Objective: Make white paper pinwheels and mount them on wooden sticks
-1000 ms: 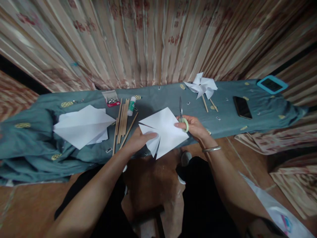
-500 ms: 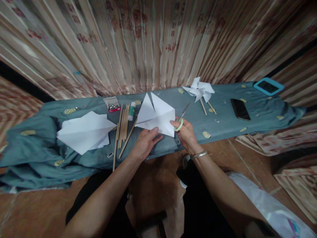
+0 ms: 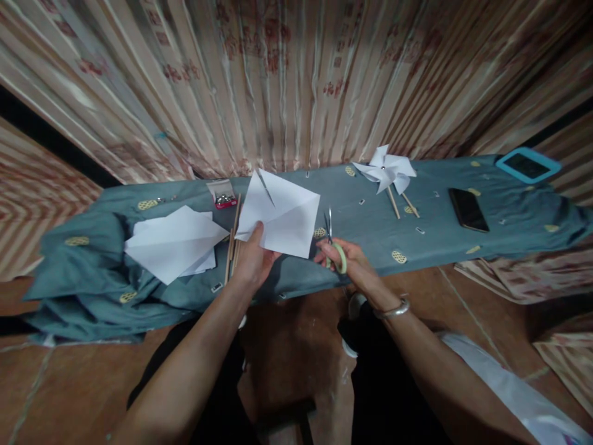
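Note:
My left hand (image 3: 257, 256) pinches the lower left edge of a white square sheet of paper (image 3: 290, 213), thumb on top and fingers underneath. Diagonal creases cross the sheet, and a slit runs in from its upper left corner. To the right of the paper, my right hand (image 3: 345, 256) holds a pair of scissors (image 3: 330, 225) by their pale green handles. Their blades point away from me, slightly parted, with nothing between them. Wooden sticks (image 3: 230, 253) lie partly hidden behind the paper and my left hand.
Creased white sheets (image 3: 180, 244) lie stacked at left. Behind them is a small box of metal pins (image 3: 225, 196). Paper pinwheels (image 3: 386, 170) on sticks, a black phone (image 3: 467, 210) and a blue-framed device (image 3: 528, 165) are at right on the green cloth (image 3: 370, 228).
My left hand has moved left along the paper and now grips its lower left. My right hand has let go of the paper's right edge. The paper has turned and its slit looks narrower.

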Demonstrator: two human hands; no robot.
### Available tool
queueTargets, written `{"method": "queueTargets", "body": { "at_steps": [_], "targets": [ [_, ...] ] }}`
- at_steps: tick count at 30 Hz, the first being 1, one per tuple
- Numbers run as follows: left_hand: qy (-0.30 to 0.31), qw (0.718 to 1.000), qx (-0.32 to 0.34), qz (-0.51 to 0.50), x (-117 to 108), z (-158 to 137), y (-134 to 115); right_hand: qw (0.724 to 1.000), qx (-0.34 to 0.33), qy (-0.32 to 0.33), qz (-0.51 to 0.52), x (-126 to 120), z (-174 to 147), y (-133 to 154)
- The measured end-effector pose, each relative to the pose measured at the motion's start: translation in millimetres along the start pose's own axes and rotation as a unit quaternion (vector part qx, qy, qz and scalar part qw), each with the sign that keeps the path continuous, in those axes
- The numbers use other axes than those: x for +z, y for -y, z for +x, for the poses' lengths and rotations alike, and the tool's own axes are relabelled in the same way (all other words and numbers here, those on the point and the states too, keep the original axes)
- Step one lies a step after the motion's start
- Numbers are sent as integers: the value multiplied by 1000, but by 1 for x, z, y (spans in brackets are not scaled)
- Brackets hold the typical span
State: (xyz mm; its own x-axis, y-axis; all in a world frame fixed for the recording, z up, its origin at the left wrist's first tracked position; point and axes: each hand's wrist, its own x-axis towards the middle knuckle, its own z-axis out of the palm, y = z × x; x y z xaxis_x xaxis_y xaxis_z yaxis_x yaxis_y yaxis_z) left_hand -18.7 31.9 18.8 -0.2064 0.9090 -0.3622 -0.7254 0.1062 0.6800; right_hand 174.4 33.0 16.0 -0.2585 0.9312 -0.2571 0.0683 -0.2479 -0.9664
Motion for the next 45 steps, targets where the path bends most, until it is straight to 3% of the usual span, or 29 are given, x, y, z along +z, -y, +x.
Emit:
{"method": "queueTargets", "body": {
  "at_steps": [5,8,28,45],
  "targets": [
    [-25,999,27,-12,-3,6,-13,978,80,189,-43,-3,-20,-3],
    [-21,999,30,-9,-3,7,-11,968,92,228,-40,-2,-25,-5],
    [13,1000,15,12,6,-3,2,974,76,211,-33,-2,-22,-7],
    [-5,1000,14,7,7,-4,-5,977,97,187,-17,0,-19,-10]
  ]
}}
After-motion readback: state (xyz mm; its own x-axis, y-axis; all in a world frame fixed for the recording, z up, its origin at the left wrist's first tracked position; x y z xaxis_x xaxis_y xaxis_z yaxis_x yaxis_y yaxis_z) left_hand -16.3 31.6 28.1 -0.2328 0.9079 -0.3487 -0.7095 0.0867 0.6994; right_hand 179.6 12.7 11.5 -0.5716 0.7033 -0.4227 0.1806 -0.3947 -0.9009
